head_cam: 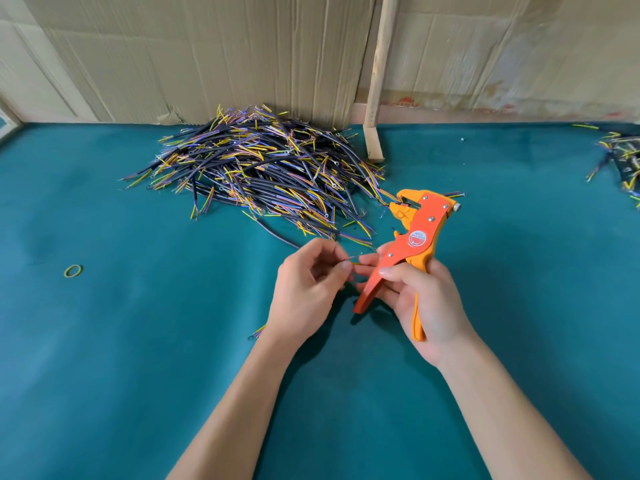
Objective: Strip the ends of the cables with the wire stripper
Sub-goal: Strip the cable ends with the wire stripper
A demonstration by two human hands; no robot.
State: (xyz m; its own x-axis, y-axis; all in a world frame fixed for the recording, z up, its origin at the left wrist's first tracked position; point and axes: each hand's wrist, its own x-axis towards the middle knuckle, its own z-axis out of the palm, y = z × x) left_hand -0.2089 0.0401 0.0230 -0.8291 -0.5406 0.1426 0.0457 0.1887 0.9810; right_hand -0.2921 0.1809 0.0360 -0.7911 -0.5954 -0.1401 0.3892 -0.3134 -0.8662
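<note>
Worktop (138, 341) covered in teal felt-like cloth. Back edge walled off with creased cardboard sheets (207, 57); a bare wooden stick (379, 74) leans against them, foot on the cloth.

Far left of the left hand: one yellow-green rubber band (73, 270), lying flat, well apart from everything.

Beyond and left of both hands: large heap of cut cables (263, 171), black jackets with yellow, blue and pink cores splayed at the ends. Nearest strands reach almost to the left hand.

Left hand (306, 292): fingers curled, thumb and forefinger pinching a thin wire (354, 261) that runs across to the right hand. Cable end just beside the left wrist, mostly hidden.

Right hand (420, 299): wrapped round the handles of an orange wire stripper (412, 244), head pointing away and up, handles spread. Fingertips also touch the thin wire. Round red-and-white sticker on the tool body; text too small to read.

Far right of the right hand: second, smaller cable pile (620, 154) at the frame edge.
</note>
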